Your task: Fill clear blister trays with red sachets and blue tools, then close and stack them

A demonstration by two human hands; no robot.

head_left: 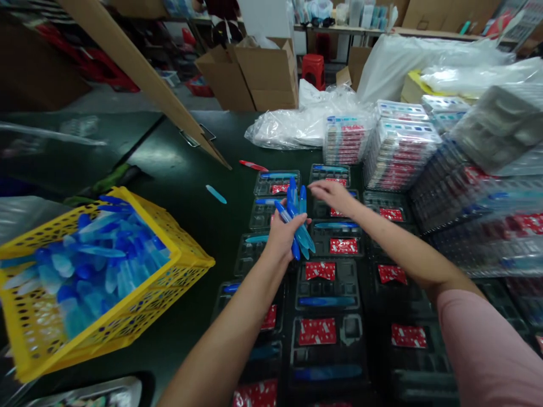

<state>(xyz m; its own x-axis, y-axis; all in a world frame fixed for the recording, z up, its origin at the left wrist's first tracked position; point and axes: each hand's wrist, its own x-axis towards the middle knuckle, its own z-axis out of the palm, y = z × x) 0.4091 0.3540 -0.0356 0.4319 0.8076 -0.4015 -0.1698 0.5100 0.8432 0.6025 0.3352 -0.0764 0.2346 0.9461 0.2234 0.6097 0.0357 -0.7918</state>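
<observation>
A bundle of several blue pen-shaped sticks [303, 229], with dark blue and pale translucent blue ends, is gripped in my left hand [282, 229] above the clear plastic trays. Just to its right, my right hand [333, 195] reaches over a tray with loosely bent fingers pointing at the bundle; I see nothing in them. Beneath and around both hands lie rows of clear compartment trays [354, 271]. Many hold a red patterned card [343, 245], and several also hold one blue stick [326, 301]. My left forearm hides part of the left column.
A yellow basket [178, 277] full of blue sticks stands at left. A loose pale blue stick [216, 194] and a red stick [253, 165] lie on the dark table [186, 215]. Stacked packs [401, 152] line the right side. A wooden board [148, 73] slants at upper left.
</observation>
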